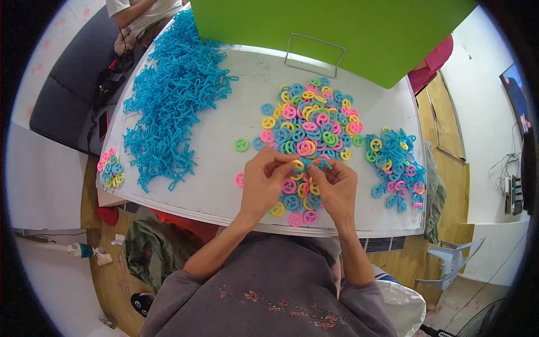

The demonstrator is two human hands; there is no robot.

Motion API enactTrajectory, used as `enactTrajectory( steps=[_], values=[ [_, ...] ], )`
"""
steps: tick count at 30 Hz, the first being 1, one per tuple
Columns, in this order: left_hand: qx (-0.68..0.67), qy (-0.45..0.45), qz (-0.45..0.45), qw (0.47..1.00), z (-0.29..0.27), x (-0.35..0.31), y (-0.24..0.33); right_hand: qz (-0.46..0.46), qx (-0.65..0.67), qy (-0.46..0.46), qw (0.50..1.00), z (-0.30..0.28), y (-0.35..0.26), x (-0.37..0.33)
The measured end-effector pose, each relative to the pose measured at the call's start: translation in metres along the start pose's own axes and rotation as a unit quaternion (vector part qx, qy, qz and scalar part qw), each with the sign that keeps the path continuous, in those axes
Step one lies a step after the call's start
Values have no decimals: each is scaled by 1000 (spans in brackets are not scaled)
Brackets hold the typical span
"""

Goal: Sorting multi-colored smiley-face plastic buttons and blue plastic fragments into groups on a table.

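From the head view, I see the left hand (268, 173) pinching a yellow wheel (298, 165) and the right hand (337, 188) pinching a blue clip (319, 163), both over the wheel pile's (309, 126) near part. Right of that pile, a mixed heap (394, 163) looks already joined; left of it, many loose clips (174, 84) remain. Beyond it, a green board (337, 33) hides the far tabletop (241, 84).
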State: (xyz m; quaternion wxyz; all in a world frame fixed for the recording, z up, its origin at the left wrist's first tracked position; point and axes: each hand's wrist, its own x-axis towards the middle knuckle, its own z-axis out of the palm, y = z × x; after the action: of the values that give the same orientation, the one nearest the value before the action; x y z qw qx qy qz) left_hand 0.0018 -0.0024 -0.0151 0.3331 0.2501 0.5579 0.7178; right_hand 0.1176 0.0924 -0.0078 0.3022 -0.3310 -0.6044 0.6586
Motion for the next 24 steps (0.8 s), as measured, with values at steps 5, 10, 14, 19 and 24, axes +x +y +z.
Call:
enactTrajectory(
  steps=[5, 10, 14, 19, 24],
  values=[
    [6, 35, 55, 998, 7, -6, 0, 32, 27, -17, 999, -4, -5, 1],
    [93, 40, 141, 985, 8, -12, -3, 60, 76, -27, 995, -1, -5, -1],
    [128, 52, 135, 981, 10, -13, 3, 34, 67, 20, 997, 8, -6, -6],
    [106, 42, 92, 989, 9, -11, 2, -13, -3, 75, 997, 12, 0, -14],
    [21, -14, 82, 996, -1, -2, 4, -133, -85, 0, 987, -3, 4, -5]
  ],
)
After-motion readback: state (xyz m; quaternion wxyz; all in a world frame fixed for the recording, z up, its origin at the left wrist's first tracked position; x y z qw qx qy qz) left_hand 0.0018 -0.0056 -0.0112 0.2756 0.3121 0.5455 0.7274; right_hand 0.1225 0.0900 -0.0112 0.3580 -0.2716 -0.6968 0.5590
